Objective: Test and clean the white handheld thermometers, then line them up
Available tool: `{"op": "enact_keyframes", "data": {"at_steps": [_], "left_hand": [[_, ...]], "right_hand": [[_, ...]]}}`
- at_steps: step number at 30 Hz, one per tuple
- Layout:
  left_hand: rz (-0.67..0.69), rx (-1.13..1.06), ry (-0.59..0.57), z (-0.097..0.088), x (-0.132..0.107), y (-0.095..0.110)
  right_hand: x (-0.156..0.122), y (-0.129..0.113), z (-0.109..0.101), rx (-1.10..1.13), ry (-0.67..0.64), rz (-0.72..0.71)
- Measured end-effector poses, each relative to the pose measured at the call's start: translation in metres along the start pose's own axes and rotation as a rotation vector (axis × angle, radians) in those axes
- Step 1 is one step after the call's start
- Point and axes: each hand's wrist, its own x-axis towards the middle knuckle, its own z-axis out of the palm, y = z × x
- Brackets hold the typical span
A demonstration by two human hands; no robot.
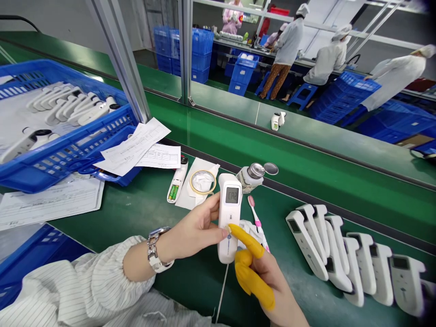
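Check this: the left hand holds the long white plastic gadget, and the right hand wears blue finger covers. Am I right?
Not quite: the head view shows yellow finger covers on the right hand, not blue. The left hand does hold the long white plastic gadget.

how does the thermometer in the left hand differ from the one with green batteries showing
The held thermometer is in the left hand; the battery-side one lies on the green table. The held thermometer shows its screen with characters on it; the battery-side one shows green batteries in an open compartment. Both have mostly white bodies.
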Motion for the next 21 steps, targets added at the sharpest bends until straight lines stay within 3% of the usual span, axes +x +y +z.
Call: {"op": "enact_keyframes", "data": {"at_steps": [10, 21], "left_hand": [[0.015, -0.025, 0.037, 0.0012, 0.0023, 0.0014], [0.024, -0.035, 0.003, 0.0005, 0.0017, 0.0012]], "right_hand": [[0.0001, 0.0049, 0.0012, 0.062, -0.009, -0.057], [0.0003, 0.0014, 0.0024, 0.097, -0.018, -0.092]]}}
